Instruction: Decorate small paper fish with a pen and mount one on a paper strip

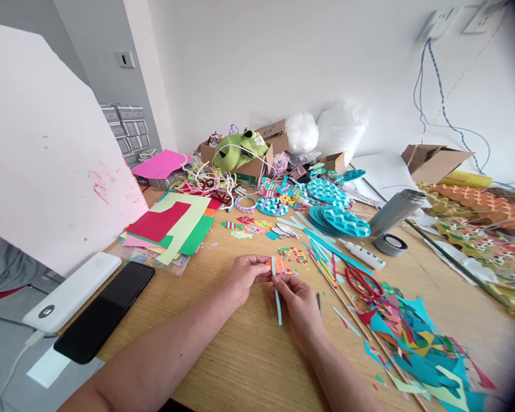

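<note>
My left hand (pixel 245 277) pinches the left edge of a small orange patterned paper piece (pixel 280 265) above the wooden table. A narrow light-blue paper strip (pixel 278 309) runs across the front of this piece and hangs below it. With thumb and fingers, my right hand (pixel 299 294) grips the strip just under the orange piece. Fingers hide part of the piece, so its full outline does not show. Small coloured paper bits (pixel 298 253) lie just behind the hands. Farther back are several decorated paper fish (pixel 254 228).
Red-handled scissors (pixel 364 284), a white glue bottle (pixel 364 255) and paper scraps (pixel 424 337) lie to the right. A grey metal flask (pixel 397 212) stands behind them. Coloured paper sheets (pixel 193 234), a black phone (pixel 105 312) and a white power bank (pixel 72 292) are on the left.
</note>
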Demonstrator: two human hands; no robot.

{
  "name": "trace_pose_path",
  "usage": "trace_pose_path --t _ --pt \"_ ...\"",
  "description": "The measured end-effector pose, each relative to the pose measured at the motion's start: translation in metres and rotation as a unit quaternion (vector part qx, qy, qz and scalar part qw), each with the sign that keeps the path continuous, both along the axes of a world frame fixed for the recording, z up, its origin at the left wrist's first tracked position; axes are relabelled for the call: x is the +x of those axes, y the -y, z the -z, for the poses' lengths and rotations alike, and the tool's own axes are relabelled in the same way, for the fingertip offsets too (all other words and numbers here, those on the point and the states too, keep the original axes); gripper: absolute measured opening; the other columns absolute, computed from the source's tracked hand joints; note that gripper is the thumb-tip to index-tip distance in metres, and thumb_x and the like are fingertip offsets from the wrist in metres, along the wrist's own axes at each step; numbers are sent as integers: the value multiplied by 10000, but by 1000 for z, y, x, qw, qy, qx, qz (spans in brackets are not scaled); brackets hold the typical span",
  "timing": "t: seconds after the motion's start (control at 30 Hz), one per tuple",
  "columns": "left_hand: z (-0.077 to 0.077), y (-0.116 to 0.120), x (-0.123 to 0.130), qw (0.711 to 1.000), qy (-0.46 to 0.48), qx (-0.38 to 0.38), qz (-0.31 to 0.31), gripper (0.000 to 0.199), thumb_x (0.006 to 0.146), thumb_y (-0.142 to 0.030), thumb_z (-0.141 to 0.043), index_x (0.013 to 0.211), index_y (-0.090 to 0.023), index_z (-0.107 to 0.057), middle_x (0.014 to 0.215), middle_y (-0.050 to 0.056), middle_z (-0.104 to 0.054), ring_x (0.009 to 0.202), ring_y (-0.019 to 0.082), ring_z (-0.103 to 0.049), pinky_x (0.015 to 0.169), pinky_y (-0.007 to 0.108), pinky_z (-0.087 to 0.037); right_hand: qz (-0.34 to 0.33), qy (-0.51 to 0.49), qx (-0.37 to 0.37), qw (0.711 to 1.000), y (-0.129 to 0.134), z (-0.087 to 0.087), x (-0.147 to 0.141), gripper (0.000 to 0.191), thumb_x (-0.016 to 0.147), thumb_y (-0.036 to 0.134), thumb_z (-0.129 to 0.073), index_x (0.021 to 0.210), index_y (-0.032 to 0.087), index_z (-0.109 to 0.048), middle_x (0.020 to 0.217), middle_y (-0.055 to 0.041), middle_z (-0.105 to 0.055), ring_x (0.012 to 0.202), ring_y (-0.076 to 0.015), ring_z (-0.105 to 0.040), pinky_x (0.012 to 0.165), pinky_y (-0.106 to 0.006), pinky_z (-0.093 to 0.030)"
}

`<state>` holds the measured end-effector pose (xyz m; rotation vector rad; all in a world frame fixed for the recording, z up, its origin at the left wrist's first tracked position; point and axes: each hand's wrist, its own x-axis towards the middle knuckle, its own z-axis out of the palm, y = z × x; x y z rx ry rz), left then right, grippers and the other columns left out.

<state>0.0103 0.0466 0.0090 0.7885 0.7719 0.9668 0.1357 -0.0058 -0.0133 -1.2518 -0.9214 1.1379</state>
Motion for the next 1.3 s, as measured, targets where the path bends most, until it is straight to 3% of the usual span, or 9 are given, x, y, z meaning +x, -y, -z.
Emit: trace_pose_path --t 1.3 --pt "1 2 5 997 12 -68 -37 291 478 -217 -803 733 -109 -712 746 88 -735 678 178 -669 711 300 -522 17 -8 -26 999 1 -1 -2 407 579 542 -823 684 162 -724 593 -11 -634 530 -139 -476 522 -261 -331"
